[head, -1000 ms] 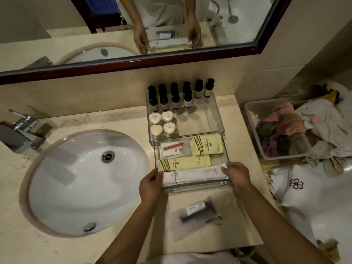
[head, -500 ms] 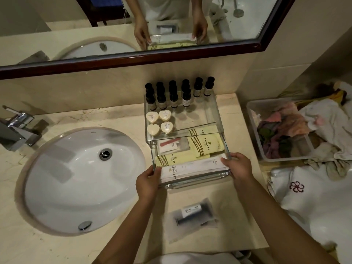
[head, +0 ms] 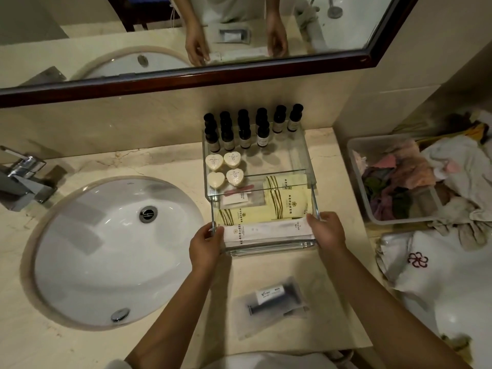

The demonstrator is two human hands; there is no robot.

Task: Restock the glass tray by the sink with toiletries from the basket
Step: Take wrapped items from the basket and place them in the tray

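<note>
The glass tray (head: 306,155) stands against the wall right of the sink. Its top shelf carries several dark-capped small bottles (head: 244,134) and heart-shaped soaps (head: 225,169). A glass drawer (head: 269,248) sticks out from under the shelf, holding yellow packets (head: 287,206) and a long white packet (head: 266,229). My left hand (head: 206,245) grips the drawer's front left corner. My right hand (head: 328,230) grips its front right corner. A frosted pouch with a razor kit (head: 271,299) lies on the counter in front of the drawer.
The oval sink (head: 106,249) and chrome faucet (head: 21,179) are to the left. Off the counter's right end sits a clear plastic basket (head: 358,182) of cloths, beside a white towel with a flower emblem (head: 418,259). A mirror hangs above.
The drawer has slid a little further back under the top shelf, so the yellow packets are now partly covered. Both hands stayed on its front corners.
</note>
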